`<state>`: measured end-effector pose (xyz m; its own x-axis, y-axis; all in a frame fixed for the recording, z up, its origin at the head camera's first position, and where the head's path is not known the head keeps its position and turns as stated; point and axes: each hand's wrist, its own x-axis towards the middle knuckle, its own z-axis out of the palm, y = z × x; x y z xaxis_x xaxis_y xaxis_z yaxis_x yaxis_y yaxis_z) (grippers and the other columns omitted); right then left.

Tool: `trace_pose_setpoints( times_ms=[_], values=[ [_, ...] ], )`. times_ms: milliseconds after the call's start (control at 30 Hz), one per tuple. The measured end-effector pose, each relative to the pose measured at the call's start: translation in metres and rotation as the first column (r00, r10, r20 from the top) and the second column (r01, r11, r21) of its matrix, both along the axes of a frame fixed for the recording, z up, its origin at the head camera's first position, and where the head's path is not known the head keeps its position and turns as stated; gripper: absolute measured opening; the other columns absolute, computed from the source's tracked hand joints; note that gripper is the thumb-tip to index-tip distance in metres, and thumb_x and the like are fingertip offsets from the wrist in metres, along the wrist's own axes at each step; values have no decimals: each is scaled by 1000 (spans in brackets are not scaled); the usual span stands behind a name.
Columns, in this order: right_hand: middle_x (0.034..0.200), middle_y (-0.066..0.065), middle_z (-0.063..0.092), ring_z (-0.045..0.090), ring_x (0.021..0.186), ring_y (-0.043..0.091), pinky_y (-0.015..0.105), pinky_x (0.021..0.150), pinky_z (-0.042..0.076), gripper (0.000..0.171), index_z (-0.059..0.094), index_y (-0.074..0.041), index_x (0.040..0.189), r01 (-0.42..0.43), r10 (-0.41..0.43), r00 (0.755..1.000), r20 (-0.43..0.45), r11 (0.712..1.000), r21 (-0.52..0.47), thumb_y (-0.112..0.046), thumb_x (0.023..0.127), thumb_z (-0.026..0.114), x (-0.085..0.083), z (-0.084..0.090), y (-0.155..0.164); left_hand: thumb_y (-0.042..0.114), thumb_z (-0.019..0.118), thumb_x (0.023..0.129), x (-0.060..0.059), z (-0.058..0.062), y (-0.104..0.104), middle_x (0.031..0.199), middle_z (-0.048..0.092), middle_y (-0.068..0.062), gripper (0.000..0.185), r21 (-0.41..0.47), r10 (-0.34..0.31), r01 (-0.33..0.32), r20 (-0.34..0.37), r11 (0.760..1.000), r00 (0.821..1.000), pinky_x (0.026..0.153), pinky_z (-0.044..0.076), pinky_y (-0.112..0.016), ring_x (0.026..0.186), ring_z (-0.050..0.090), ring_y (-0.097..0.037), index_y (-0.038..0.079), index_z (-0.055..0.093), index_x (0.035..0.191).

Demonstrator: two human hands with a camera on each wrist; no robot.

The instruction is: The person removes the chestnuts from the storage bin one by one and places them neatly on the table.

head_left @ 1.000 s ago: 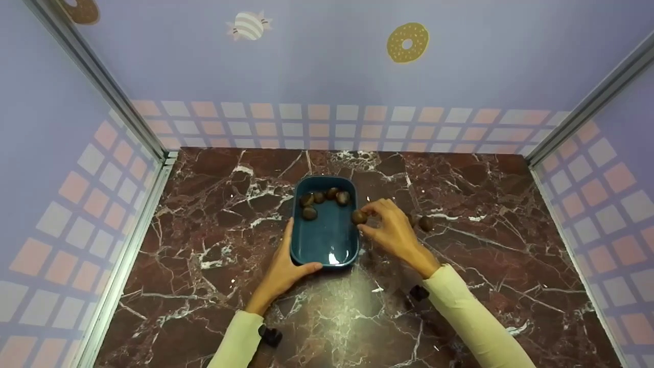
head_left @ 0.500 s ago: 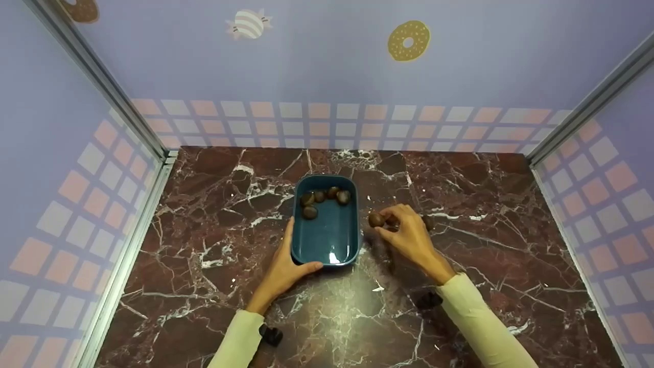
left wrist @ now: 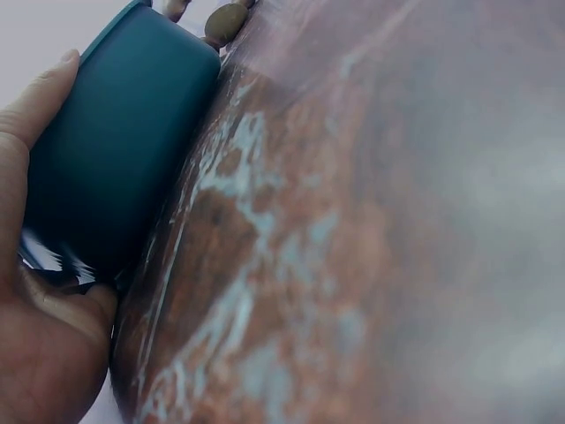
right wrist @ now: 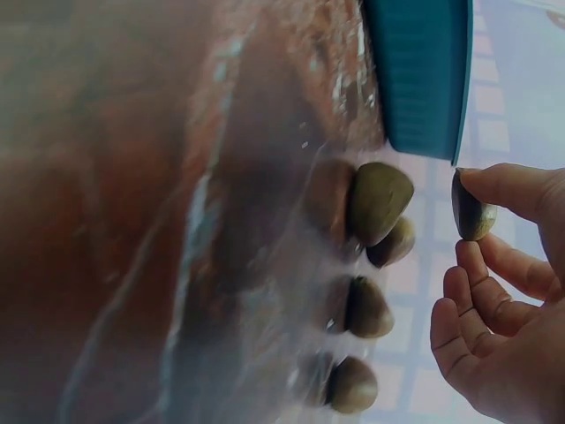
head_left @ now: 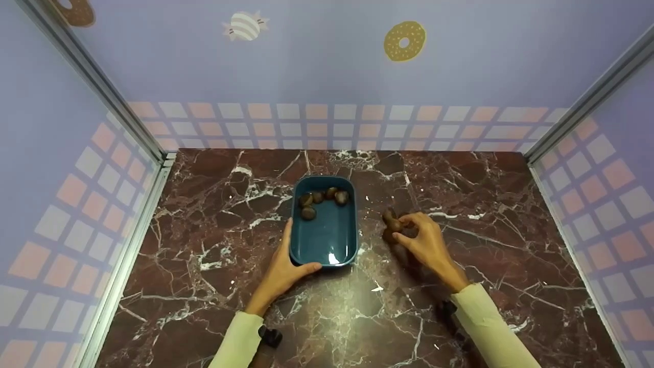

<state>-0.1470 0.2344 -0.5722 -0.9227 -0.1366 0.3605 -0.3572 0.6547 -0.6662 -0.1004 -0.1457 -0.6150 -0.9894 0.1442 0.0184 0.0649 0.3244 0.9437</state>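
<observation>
pinching a small brown chestnut point(right wrist: 472, 210) between curled fingers point(right wrist: 508, 190), the right hand point(head_left: 426, 245) hovers over loose ones on the marble surface point(head_left: 485, 204). it looks hard, smooth, light, best held across its sides. the left hand point(head_left: 283, 268) grips the blue tray point(head_left: 327, 240).

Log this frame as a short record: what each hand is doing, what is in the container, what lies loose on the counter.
left hand: grips the near left corner of the teal tray, thumb on the near rim
right hand: pinches one chestnut above the counter, right of the tray
tray contents: five chestnuts bunched at the far end
loose chestnuts: four on the marble counter under the right hand, per the right wrist view
surroundings: lilac walls with a donut sticker
</observation>
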Motion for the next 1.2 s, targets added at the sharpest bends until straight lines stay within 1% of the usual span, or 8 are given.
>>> trace_pose_setpoints(
  times_ms=[200, 400, 633, 733, 833, 967, 1033, 1200],
  values=[
    [104, 19, 76, 71, 96, 39, 54, 90, 56, 32, 79, 4, 107, 32, -32, 999, 0, 999, -1, 1, 80, 95, 4, -10, 11, 38, 101, 82, 0, 0, 1, 184, 13, -12, 136, 3, -1, 1, -2, 1000, 1000, 132, 18, -65, 168, 16, -38, 20, 8, 180],
    [106, 19, 76, 70, 101, 39, 54, 93, 54, 33, 79, 4, 108, 83, -82, 995, 55, 997, -8, 1, 80, 95, 8, -16, 20, 38, 101, 82, 1, -1, 1, 184, 12, -11, 136, 8, -1, 1, 6, 1000, 1000, 133, 16, -64, 168, 15, -37, 22, 8, 180],
    [109, 22, 76, 71, 105, 42, 56, 97, 54, 33, 78, 6, 110, 121, -117, 989, 92, 992, -40, 1, 81, 94, 11, -23, 28, 41, 101, 81, 0, -1, 0, 184, 14, -13, 138, 4, 2, -2, 16, 1000, 1000, 131, 19, -66, 167, 18, -39, 20, 8, 180],
    [108, 21, 76, 72, 102, 40, 53, 95, 55, 34, 79, 6, 110, 137, -133, 985, 107, 990, -40, 0, 81, 94, 13, -25, 30, 42, 102, 80, 0, 0, 0, 184, 14, -13, 139, 1, 1, -1, 22, 1000, 1000, 131, 19, -66, 167, 18, -39, 22, 8, 180],
    [105, 20, 77, 72, 96, 38, 46, 89, 56, 32, 79, 5, 110, 145, -139, 983, 123, 988, -45, 0, 82, 94, 13, -27, 32, 40, 102, 80, 0, 0, 0, 184, 14, -12, 139, 3, 3, -3, 27, 1000, 1000, 131, 19, -66, 167, 18, -38, 24, 7, 180],
    [102, 17, 78, 73, 91, 35, 36, 82, 56, 30, 79, 4, 109, 142, -132, 980, 150, 988, -59, 0, 83, 93, 13, -28, 35, 38, 101, 81, 0, 0, -1, 184, 14, -13, 137, 4, -1, 1, 17, 1000, 1000, 131, 19, -67, 168, 17, -39, 21, 7, 180],
    [102, 16, 78, 73, 91, 35, 33, 81, 55, 29, 79, 3, 109, 142, -130, 978, 166, 988, -61, 0, 84, 93, 12, -29, 37, 38, 101, 82, 0, 0, -1, 184, 14, -13, 137, 6, -2, 2, 15, 1000, 1000, 131, 19, -67, 168, 16, -39, 20, 8, 180],
    [103, 16, 79, 73, 91, 34, 32, 82, 54, 29, 80, 3, 110, 157, -139, 968, 208, 985, -76, 0, 84, 94, 11, -32, 40, 35, 102, 81, 0, -1, 0, 184, 14, -12, 136, 15, -2, 1, 15, 1000, 1000, 132, 18, -67, 168, 15, -38, 21, 9, 180]
  ],
)
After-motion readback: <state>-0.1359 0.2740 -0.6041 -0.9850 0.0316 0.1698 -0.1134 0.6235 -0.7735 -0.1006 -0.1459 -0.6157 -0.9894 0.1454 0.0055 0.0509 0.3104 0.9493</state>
